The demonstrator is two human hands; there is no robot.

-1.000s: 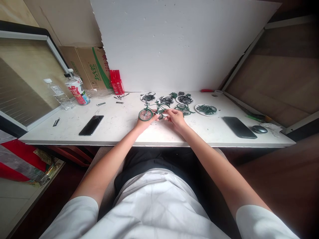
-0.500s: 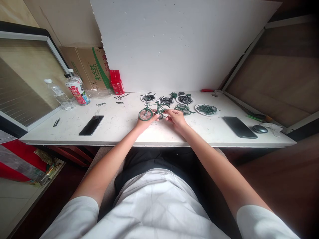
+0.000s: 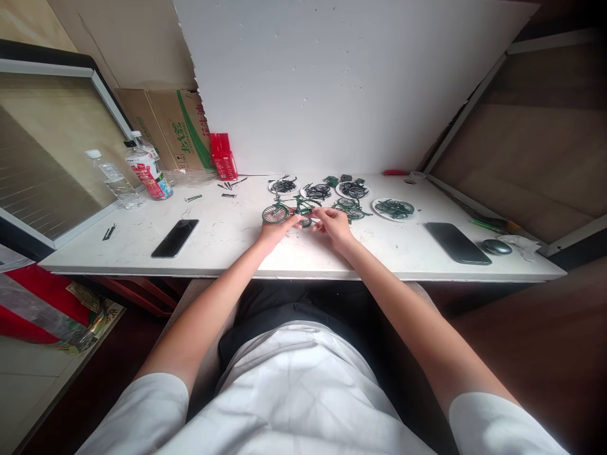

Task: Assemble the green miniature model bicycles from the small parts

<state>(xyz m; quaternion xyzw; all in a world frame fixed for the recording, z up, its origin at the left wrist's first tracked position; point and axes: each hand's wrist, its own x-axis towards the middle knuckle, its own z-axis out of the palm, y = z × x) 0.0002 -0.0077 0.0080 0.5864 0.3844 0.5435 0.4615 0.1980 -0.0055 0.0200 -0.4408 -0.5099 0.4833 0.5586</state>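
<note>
Since half a second ago the model bike (image 3: pixel 288 210) has tipped: its wheel (image 3: pixel 275 214), which stood nearly face-on, now lies flatter and sits a little farther back on the table (image 3: pixel 227 243), and both hands have crept slightly away from the near edge with it.

Left hand (image 3: pixel 275 231) has its fingers closed on the bike just right of the wheel, thumb and fingertips pinching the green frame. Right hand (image 3: pixel 336 226) meets it from the right, fingers drawn together on the frame's right end; what exactly they pinch is too small to tell. The bike sits at the middle of the table, just near of the parts.

Behind the hands stand small white dishes of dark and green parts: one far left (image 3: pixel 284 186), one beside it (image 3: pixel 317 191), another (image 3: pixel 353 189) to the right, and the rightmost dish (image 3: pixel 393 208) well apart. A second green frame (image 3: pixel 349 208) lies just beyond the right hand.

Left of the hands a dark phone (image 3: pixel 174 238) lies flat; farther left stand a clear bottle (image 3: pixel 114 180) and a labelled bottle (image 3: pixel 149 169), with a red box (image 3: pixel 222 156) and a carton (image 3: pixel 171 129) at the far wall. Right of the hands lie another phone (image 3: pixel 458 242) and a mouse (image 3: pixel 496 246).
</note>
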